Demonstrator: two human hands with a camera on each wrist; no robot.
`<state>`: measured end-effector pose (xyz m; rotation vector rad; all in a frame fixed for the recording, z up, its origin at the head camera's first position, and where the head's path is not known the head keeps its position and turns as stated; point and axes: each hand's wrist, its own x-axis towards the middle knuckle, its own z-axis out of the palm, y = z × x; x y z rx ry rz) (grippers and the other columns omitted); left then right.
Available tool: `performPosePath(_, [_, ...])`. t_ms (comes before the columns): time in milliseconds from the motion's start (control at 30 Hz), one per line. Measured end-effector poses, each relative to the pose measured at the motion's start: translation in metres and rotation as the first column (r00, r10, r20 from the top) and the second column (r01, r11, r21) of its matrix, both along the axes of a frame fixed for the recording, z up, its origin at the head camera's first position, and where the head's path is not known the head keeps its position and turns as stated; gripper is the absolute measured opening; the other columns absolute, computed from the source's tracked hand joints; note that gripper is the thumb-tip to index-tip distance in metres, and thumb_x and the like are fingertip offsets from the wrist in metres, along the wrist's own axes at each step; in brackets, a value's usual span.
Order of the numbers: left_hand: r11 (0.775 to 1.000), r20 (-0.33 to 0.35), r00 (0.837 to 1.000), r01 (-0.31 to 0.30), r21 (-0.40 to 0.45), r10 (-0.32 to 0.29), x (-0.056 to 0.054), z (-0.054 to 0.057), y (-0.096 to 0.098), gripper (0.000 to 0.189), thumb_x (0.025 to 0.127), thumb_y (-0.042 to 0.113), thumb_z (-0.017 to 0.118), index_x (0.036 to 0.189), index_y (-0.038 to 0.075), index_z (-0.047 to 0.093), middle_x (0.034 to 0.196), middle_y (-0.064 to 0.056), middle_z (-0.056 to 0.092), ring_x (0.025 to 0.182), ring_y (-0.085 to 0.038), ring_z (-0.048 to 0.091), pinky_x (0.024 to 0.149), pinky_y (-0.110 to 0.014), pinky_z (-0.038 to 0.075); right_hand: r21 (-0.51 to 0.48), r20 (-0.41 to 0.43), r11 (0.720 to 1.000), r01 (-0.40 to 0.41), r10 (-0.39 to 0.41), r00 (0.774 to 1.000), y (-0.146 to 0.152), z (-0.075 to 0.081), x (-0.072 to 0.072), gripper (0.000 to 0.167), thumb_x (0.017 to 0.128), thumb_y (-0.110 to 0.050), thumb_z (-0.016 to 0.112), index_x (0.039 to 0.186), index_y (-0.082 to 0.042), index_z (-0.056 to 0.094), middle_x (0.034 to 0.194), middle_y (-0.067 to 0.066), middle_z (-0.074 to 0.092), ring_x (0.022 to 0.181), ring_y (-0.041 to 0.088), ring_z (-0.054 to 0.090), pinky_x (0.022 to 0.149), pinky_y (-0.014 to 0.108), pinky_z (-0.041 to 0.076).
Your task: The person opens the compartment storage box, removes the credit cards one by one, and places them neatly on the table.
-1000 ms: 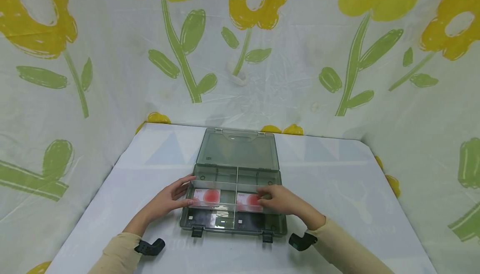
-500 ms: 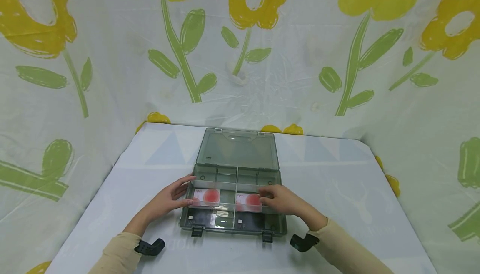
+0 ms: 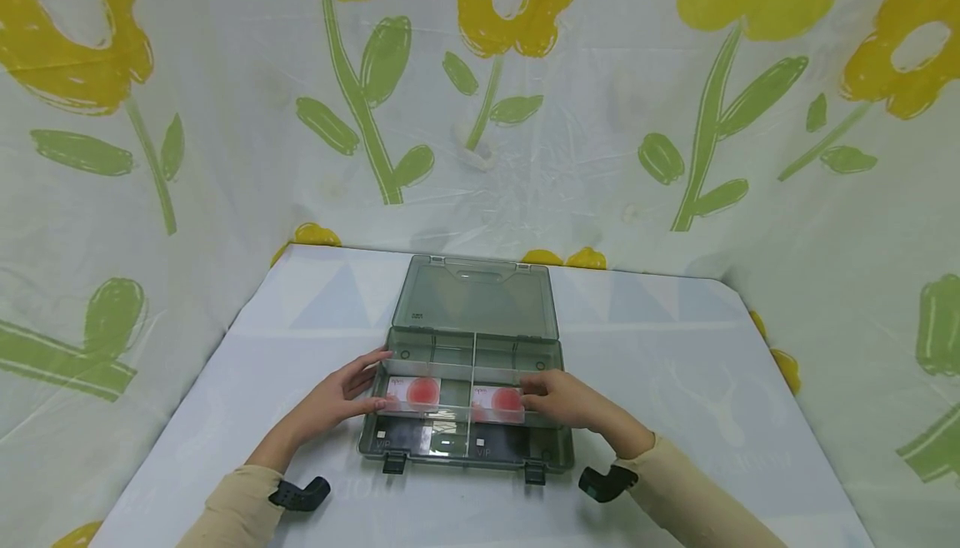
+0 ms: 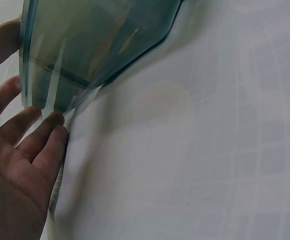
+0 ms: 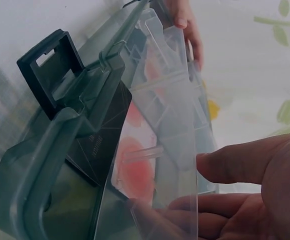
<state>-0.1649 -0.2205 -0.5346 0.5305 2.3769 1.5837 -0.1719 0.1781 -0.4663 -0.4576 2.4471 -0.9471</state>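
Observation:
A hinged storage box (image 3: pixel 558 463) of green-tinted clear plastic lies with its lid (image 3: pixel 474 302) raised at the back. Across its middle sits a colourless clear tray (image 3: pixel 456 396) with a pink-and-white card (image 3: pixel 415 392) in the left part and a similar card (image 3: pixel 493 402) in the right part. My left hand (image 3: pixel 348 388) rests against the box's left side, its fingers fairly straight in the left wrist view. My right hand (image 3: pixel 561 398) is at the tray's right end. Through the tray wall, the right wrist view shows some fingers inside near the card; the thumb is above the rim.
Two dark cards marked VIP, a left one (image 3: pixel 401 433) and a right one (image 3: pixel 501 443), lie in the box's front compartments. Black latches, one at left (image 3: pixel 394 464) and one at right (image 3: pixel 535 474), stick out in front. A flowered curtain (image 3: pixel 570 148) surrounds the pale table (image 3: pixel 660 390).
My right hand has drawn slightly to the right, so its fingers cover less of the right card. My left hand and the box have stayed put.

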Motion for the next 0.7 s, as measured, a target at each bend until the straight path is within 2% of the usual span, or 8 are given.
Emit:
performPosePath(300, [1.0, 0.008, 1.0, -0.007, 0.001, 0.007, 0.001, 0.0013, 0.0007, 0.077, 0.091, 0.023, 0.079, 0.157, 0.014, 0.039, 0.165, -0.023, 0.023, 0.146, -0.047, 0.031, 0.117, -0.051, 0.031, -0.044, 0.035, 0.998, 0.041, -0.039, 0.999, 0.0009, -0.0032, 0.0015, 0.039, 0.102, -0.017, 0.062, 0.134, 0.006, 0.062, 0.128, 0.019, 0.067, 0.117, 0.035, 0.065, 0.098, 0.057, 0.055])
performPosePath(700, [1.0, 0.003, 1.0, -0.005, 0.006, 0.005, 0.0007, -0.0003, 0.0003, 0.077, 0.091, 0.023, 0.079, 0.156, 0.014, 0.039, 0.165, -0.022, 0.023, 0.146, -0.047, 0.031, 0.117, -0.051, 0.031, -0.075, -0.007, 0.997, 0.028, -0.029, 1.0, 0.0051, 0.0017, 0.0042, 0.039, 0.102, -0.015, 0.061, 0.135, 0.006, 0.061, 0.129, 0.02, 0.067, 0.117, 0.035, 0.065, 0.097, 0.056, 0.056])
